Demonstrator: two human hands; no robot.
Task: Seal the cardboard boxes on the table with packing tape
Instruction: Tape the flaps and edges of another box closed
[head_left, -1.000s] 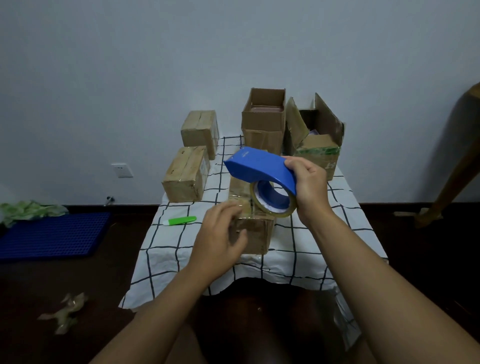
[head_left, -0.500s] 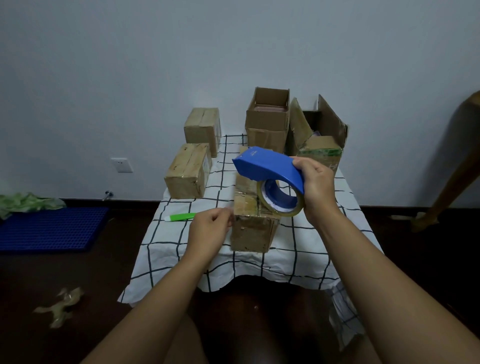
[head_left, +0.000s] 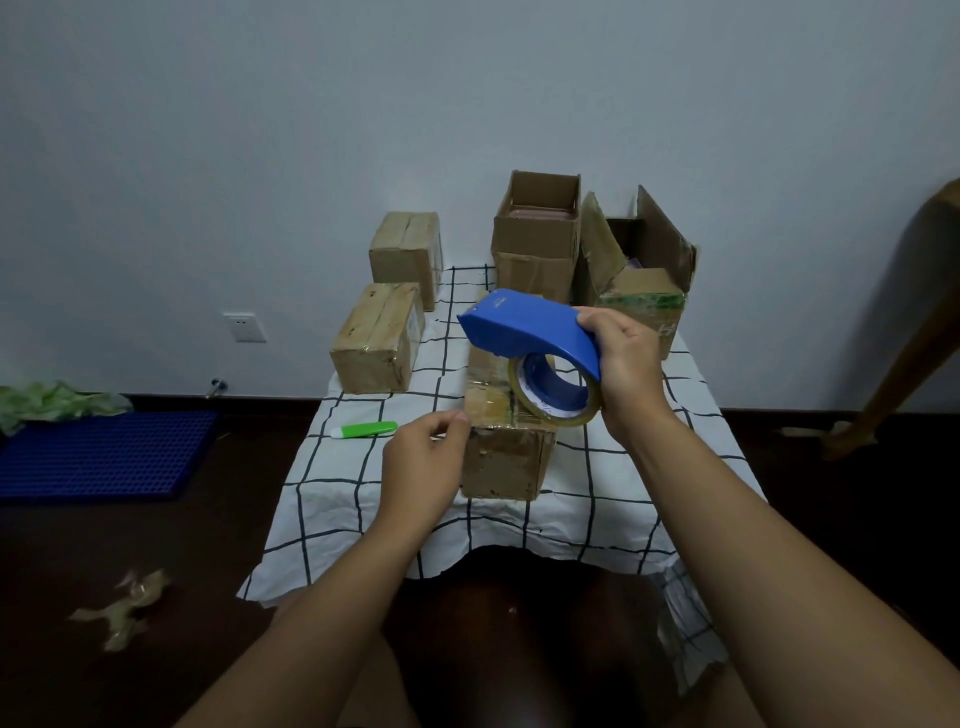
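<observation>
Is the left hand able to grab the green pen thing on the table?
Probably yes. The left hand hovers just right of the green marker, which lies in the open on the tablecloth with nothing between them. Its fingers look pinched, maybe on tape.

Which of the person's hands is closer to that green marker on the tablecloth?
Left. The left hand hovers just right of the green marker, beside the box. The right hand is farther right, gripping the blue tape dispenser above the box.
</observation>
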